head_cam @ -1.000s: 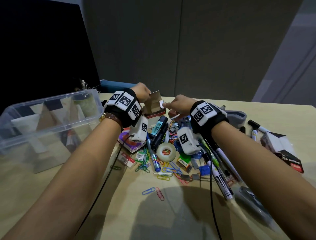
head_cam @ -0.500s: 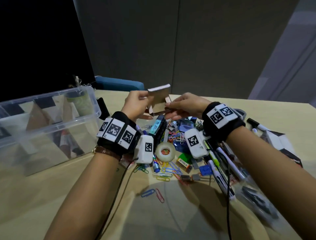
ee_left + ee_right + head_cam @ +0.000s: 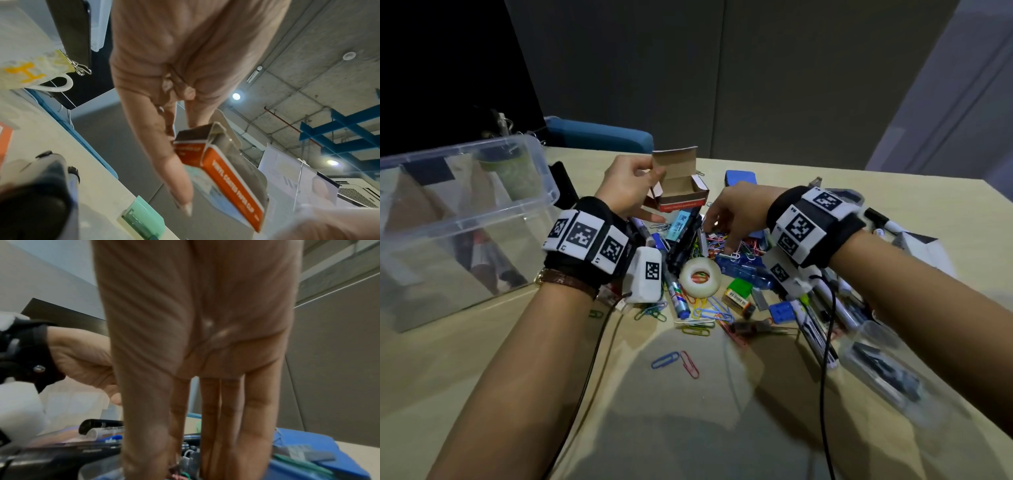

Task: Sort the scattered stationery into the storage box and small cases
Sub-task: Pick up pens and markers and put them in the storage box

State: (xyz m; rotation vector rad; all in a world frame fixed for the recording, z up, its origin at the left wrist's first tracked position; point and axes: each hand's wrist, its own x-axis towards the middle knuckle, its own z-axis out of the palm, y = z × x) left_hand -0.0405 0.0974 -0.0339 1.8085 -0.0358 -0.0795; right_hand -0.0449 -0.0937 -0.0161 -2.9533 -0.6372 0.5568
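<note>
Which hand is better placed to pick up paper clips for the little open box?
Right. The right hand reaches down into the coloured paper clips, fingers extended. The left hand holds the open paper clip box above the pile.

Place: an office.
Desk: a pale wood desk (image 3: 962, 219) strewn with stationery.
Walls: grey partition panels (image 3: 722, 85) stood behind it.
Seating: a blue chair (image 3: 599, 137) sat beyond it.
Ceiling: bare concrete ceiling (image 3: 329, 48) with spotlights.
</note>
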